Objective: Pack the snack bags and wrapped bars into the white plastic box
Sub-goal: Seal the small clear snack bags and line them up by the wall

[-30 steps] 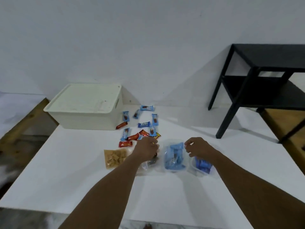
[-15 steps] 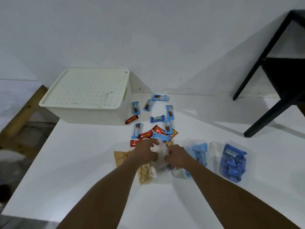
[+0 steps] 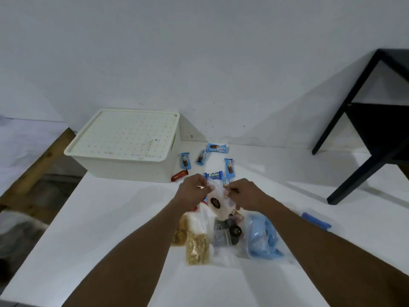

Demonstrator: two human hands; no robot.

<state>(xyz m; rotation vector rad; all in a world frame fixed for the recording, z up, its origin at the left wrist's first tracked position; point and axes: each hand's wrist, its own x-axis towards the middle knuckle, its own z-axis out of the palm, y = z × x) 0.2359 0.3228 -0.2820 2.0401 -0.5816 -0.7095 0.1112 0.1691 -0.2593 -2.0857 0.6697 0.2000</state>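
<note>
White table [image 3: 99,229]. Nearer than the hands lie a peanut bag [image 3: 197,251] and a blue-filled bag [image 3: 263,240]. The left hand [image 3: 194,191] and right hand [image 3: 245,196] each pinch the clear bag [image 3: 218,203], now raised off the table: first pick made. Just beyond is a blue bar [image 3: 213,175], legible "Kelp". Beyond the left hand is the white plastic box [image 3: 132,171], its lid [image 3: 126,134] still on.

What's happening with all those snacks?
A person holds a clear snack bag up with both hands, the left hand and the right hand pinching its top edge. More snack bags lie on the table underneath. Small wrapped bars lie loose beside the white box, whose lid is on.
</note>
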